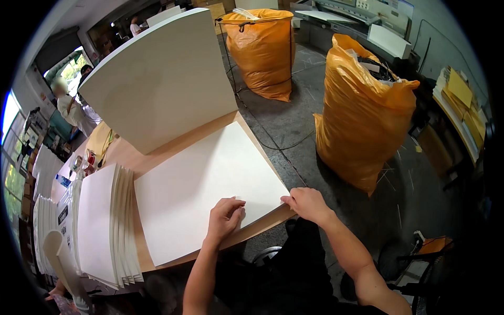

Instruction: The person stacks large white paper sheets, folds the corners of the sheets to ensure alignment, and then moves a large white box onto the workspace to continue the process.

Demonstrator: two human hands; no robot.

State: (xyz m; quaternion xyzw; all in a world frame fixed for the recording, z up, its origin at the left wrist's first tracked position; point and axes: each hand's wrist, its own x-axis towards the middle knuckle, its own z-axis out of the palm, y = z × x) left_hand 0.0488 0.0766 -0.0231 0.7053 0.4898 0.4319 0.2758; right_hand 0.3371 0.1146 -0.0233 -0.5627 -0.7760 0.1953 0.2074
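A large white sheet of paper or board lies flat on the wooden table in front of me; whether it is one sheet or a thin stack I cannot tell. My right hand is closed at its near right corner, thumb on top and fingers curled at the edge. Over the near edge, my left hand rests on the white surface with fingers curled toward the thumb; what they pinch, if anything, is too small to make out. Beyond the sheet rises a tall upright stack of large white sheets.
Left of the sheet, several fanned stacks of white sheets cover the wooden tabletop. Two orange sacks stand on the grey floor, where a dark cable runs. At the right is a shelf with papers; people stand far left.
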